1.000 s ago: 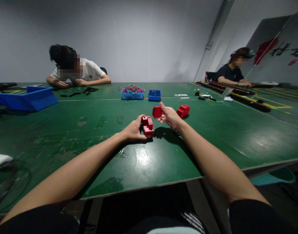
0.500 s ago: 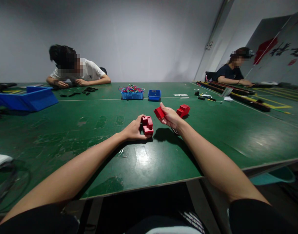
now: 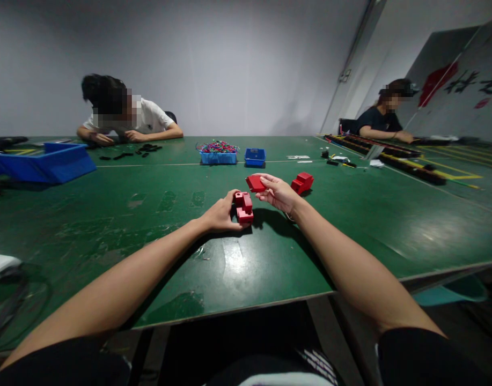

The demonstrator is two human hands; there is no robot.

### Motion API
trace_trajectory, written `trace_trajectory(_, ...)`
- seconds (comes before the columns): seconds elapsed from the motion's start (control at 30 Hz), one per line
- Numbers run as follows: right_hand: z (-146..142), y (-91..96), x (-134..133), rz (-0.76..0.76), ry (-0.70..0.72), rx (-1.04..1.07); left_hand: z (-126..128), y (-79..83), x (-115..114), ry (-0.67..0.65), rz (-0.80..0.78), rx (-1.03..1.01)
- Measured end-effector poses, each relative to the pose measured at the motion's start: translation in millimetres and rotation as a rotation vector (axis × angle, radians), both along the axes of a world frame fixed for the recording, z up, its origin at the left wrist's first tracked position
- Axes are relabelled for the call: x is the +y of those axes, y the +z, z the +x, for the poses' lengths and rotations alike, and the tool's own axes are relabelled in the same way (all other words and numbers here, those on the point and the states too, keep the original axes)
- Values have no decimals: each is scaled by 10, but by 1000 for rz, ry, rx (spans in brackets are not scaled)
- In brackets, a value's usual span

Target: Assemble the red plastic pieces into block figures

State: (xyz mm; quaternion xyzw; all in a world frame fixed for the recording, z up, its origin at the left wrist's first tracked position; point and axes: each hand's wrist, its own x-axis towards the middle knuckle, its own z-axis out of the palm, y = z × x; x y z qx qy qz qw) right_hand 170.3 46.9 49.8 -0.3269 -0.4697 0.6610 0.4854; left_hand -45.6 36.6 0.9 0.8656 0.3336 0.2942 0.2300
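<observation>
My left hand [image 3: 220, 215] rests on the green table [image 3: 109, 225] and grips a red block assembly [image 3: 244, 207] that stands on the surface. Just to its right, my right hand [image 3: 278, 193] is raised a little above the table and pinches a single red block [image 3: 255, 183] between thumb and fingers, tilted flat over the assembly's upper right. Another red block piece [image 3: 302, 182] lies on the table behind my right hand, untouched.
A blue tray of colourful small parts [image 3: 218, 151] and a smaller blue tray [image 3: 255, 156] stand mid-table. A large blue bin [image 3: 48, 161] sits far left. One person [image 3: 125, 115] works at the far side, another [image 3: 384, 118] at the right by long black and yellow strips [image 3: 406, 161].
My right hand has turned the single red block from upright to flat and carried it slightly left, toward the assembly. My left hand and the assembly have stayed put.
</observation>
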Motion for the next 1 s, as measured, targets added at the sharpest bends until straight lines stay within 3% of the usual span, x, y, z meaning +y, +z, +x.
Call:
trace_trajectory(0.4, 21, 3, -28, 83, 68, 51, 8, 33, -15, 0, -1, -15)
trace_trajectory(0.7, 2, 60, -20, -55, -41, -19, 8, 32, -26, 26, 10, 12)
trace_trajectory(1.0, 15, 52, -15, -96, 7, -62, 9, 30, -22, 3, -20, -3)
